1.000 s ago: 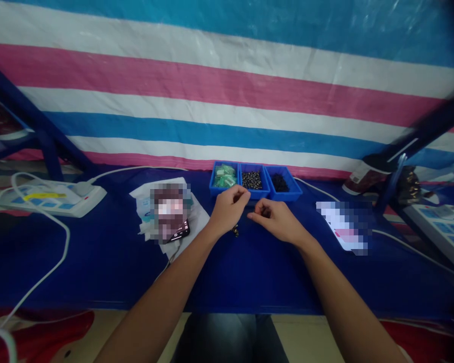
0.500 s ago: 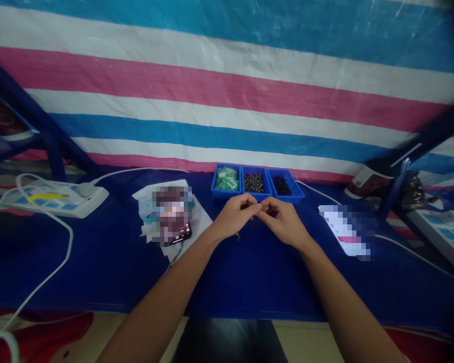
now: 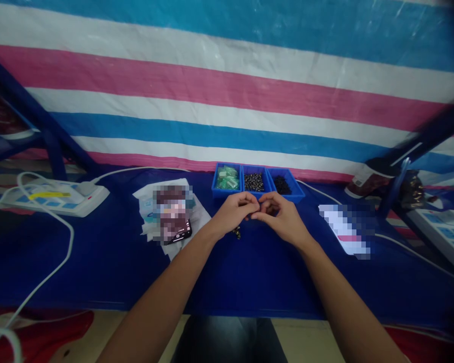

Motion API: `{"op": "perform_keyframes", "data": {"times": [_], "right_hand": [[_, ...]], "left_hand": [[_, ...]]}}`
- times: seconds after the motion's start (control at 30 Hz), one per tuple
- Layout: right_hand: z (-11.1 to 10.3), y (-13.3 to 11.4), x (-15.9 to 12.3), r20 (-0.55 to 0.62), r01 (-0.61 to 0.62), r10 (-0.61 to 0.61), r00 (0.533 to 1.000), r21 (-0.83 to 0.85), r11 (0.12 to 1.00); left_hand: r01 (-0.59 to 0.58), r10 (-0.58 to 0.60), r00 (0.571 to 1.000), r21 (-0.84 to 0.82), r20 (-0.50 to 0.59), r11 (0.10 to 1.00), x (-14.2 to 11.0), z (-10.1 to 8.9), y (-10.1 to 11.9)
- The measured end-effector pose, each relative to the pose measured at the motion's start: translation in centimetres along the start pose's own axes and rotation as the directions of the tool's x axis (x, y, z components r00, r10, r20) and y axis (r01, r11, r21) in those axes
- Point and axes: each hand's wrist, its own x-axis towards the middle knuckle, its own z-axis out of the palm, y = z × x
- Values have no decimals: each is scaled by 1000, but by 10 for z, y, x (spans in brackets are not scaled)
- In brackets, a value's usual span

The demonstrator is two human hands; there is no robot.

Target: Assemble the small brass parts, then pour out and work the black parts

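Note:
My left hand (image 3: 235, 212) and my right hand (image 3: 282, 217) meet over the blue table, fingertips pinched together. Whatever small piece lies between them is hidden by the fingers. Just behind the hands stand three blue bins side by side. The left bin (image 3: 226, 193) holds green-and-clear small pieces (image 3: 227, 179). Small metallic parts with dark ends (image 3: 253, 182) fill the middle one. In the right bin are small black parts (image 3: 282, 185). A few brass-coloured bits (image 3: 236, 232) lie on the table beneath my left wrist.
To the left, a phone (image 3: 179, 234) lies on white packaging (image 3: 202, 217), near a power strip (image 3: 83, 201) with trailing white cables. On the right are a lit phone (image 3: 342, 232), a dark cup (image 3: 366, 180) and another power strip (image 3: 442, 237). A striped sheet (image 3: 227, 85) hangs behind.
Both hands stay almost in place while the fingers shift slightly against each other. More of the brass-coloured bits shows beside my left wrist.

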Motion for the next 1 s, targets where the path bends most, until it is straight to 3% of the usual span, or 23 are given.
{"op": "perform_keyframes", "data": {"times": [0.2, 0.43, 0.57, 0.67, 0.8, 1.0], "right_hand": [[-3, 1, 1, 66, -24, 17, 998, 105, 994], [-4, -2, 1, 52, -37, 30, 998, 134, 990], [-6, -3, 2, 103, -76, 61, 993, 148, 986], [-6, -2, 1, 120, -110, 100, 988, 78, 991], [-4, -1, 2, 20, -108, 107, 994, 67, 992], [-2, 7, 8, -261, -111, 157, 953, 180, 977]], "left_hand": [[-37, 38, 999, -9, 29, 999, 0, -6, 4], [-32, 32, 999, 6, 24, 999, 0, -3, 6], [31, -31, 997, -5, -64, 1000, 2, -5, 8], [34, -35, 979, -7, -200, 999, 4, -11, 8], [-4, 22, 926, 48, -376, 999, 6, -18, 5], [-9, 5, 910, -6, -415, 1000, 7, -19, 6]]}}
